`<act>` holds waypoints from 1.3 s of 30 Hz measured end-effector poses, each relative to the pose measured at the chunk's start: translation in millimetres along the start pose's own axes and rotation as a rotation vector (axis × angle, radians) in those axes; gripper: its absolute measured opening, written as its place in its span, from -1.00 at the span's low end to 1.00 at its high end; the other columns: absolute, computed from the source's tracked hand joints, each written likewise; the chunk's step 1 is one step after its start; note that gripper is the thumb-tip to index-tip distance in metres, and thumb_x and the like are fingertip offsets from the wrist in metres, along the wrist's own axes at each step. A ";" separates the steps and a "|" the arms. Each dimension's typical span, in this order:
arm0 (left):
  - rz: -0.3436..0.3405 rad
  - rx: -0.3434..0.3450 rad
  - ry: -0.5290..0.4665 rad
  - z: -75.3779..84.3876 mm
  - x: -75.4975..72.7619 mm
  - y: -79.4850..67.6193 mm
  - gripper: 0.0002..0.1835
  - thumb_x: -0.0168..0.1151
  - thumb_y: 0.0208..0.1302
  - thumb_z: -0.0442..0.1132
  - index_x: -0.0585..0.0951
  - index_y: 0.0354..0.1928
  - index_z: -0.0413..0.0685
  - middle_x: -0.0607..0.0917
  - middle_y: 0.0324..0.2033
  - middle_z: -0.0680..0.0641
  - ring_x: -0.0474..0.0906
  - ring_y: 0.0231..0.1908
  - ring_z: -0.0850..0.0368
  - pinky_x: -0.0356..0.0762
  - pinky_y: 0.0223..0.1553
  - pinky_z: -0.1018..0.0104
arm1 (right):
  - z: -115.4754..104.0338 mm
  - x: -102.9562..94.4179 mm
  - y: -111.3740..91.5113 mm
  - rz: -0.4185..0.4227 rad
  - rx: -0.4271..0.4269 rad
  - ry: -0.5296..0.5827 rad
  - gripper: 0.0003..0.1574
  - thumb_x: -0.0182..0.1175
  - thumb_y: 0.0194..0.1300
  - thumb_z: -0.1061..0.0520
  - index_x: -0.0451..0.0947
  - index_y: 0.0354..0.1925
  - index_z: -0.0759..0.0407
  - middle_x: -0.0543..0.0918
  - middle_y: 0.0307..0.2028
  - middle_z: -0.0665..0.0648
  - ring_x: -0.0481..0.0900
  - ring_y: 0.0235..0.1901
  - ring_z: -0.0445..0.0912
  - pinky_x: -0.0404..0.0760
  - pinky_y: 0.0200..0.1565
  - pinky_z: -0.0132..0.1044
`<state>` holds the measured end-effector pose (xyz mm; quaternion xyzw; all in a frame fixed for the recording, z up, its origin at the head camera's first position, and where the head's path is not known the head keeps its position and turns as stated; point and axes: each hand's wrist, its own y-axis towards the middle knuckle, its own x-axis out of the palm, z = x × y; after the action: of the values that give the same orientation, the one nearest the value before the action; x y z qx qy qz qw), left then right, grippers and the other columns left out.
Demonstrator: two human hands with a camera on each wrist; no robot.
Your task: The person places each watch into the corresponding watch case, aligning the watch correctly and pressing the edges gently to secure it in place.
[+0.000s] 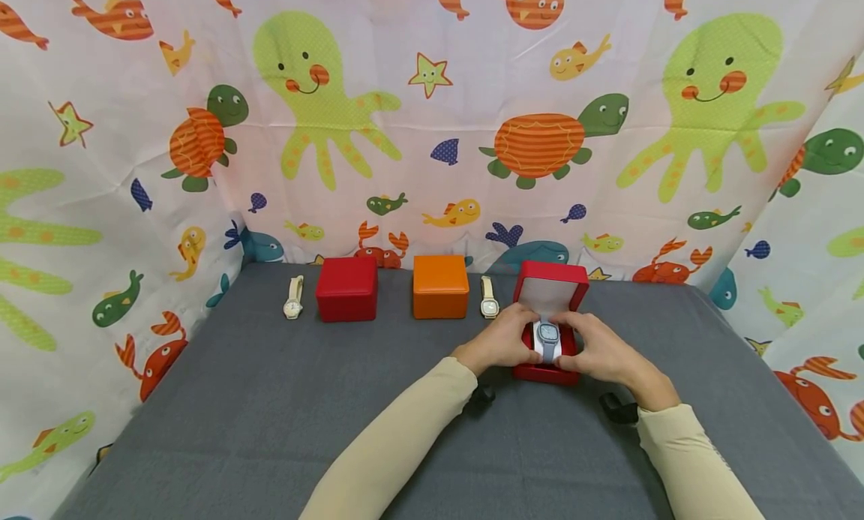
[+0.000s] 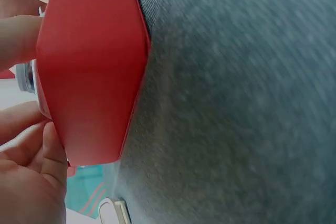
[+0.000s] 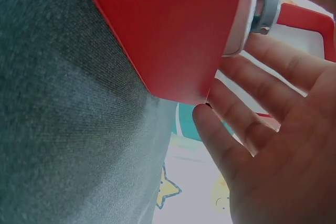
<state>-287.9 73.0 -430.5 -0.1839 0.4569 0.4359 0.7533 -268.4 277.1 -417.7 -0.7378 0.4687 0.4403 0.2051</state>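
A red watch box (image 1: pixel 545 375) stands with its lid raised, the pale lining facing forward. Inside it, a grey-blue watch (image 1: pixel 548 336) is wrapped around a white cushion (image 1: pixel 538 343). From the left, my left hand (image 1: pixel 498 338) holds the cushion between thumb and fingers. On the opposite side, my right hand (image 1: pixel 603 349) holds it the same way. The left wrist view shows fingers (image 2: pixel 23 121) at the box rim beside the cushion. In the right wrist view the other fingers (image 3: pixel 262 87) reach along the rim, the watch case (image 3: pixel 266 10) just above them.
Left of the open box lies a light-strapped watch (image 1: pixel 489 302). Beyond it stand a closed orange box (image 1: pixel 441 287) and a closed red box (image 1: pixel 347 290), then a cream watch (image 1: pixel 293 299). A grey cloth (image 1: pixel 270 422) covers the table; a printed curtain (image 1: pixel 418 152) hangs behind.
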 end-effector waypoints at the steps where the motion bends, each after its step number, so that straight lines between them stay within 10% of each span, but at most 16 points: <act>1: 0.002 -0.006 0.005 0.7 0.4 0.1 -0.34 0.46 0.02 -0.09 0.50 0.20 -0.11 0.46 0.10 -0.02 0.34 0.09 0.18 0.36 0.06 0.50 | 0.3 0.1 0.3 0.003 -0.008 0.000 -0.22 0.46 -0.04 0.14 0.42 0.17 0.20 0.50 -0.04 0.14 0.38 -0.04 0.08 0.54 -0.12 -0.02; 14: 0.075 -0.093 -0.118 -1.9 2.5 -14.7 -0.26 0.46 0.01 -0.06 0.43 0.27 -0.05 0.37 0.15 0.00 0.34 0.07 0.22 0.43 0.06 0.45 | -6.0 -7.0 -0.9 0.033 0.060 0.012 -0.24 0.40 0.06 0.04 0.37 0.18 0.24 0.49 0.05 0.26 0.44 0.02 0.18 0.54 -0.02 0.15; 22: 0.117 -0.164 -0.214 -4.9 1.0 -29.5 -0.23 0.48 -0.01 -0.03 0.41 0.26 -0.09 0.39 0.11 -0.01 0.39 0.02 0.21 0.49 -0.04 0.49 | -8.5 -16.0 -0.1 0.274 0.210 0.066 -0.30 0.26 0.24 -0.15 0.24 0.03 0.31 0.50 -0.10 0.30 0.53 -0.13 0.15 0.61 -0.13 0.04; 27: 0.089 -0.220 -0.325 -8.6 3.6 -33.3 -0.16 0.53 -0.06 -0.06 0.38 0.27 -0.16 0.40 0.05 -0.05 0.54 -0.10 0.20 0.53 -0.14 0.53 | -10.0 -24.9 10.7 0.389 0.227 0.092 -0.04 0.25 0.21 -0.23 0.12 0.28 0.31 0.39 0.08 0.36 0.54 -0.16 0.14 0.66 -0.27 -0.03; 32: 0.067 -0.234 -0.412 -12.7 5.8 -34.2 -0.11 0.56 -0.10 -0.12 0.35 0.29 -0.21 0.47 0.05 -0.07 0.58 -0.14 0.19 0.55 -0.13 0.49 | -8.1 -36.0 27.7 0.351 0.173 0.060 0.07 0.24 0.21 -0.25 0.03 0.43 0.24 0.32 0.20 0.39 0.52 -0.33 0.08 0.60 -0.39 -0.22; 39: 0.045 -0.254 -0.480 -14.0 4.7 -34.9 -0.14 0.56 -0.09 -0.18 0.35 0.28 -0.18 0.56 -0.02 -0.02 0.58 -0.21 0.24 0.56 -0.14 0.45 | 0.0 -44.5 39.1 0.272 0.069 0.035 -0.22 0.22 0.27 -0.16 0.30 0.28 0.23 0.48 -0.15 0.21 0.48 -0.37 0.05 0.55 -0.48 -0.27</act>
<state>-265.6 46.6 -445.9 -0.1582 0.2107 0.5373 0.8012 -310.2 281.2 -375.9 -0.6673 0.5829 0.4348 0.1607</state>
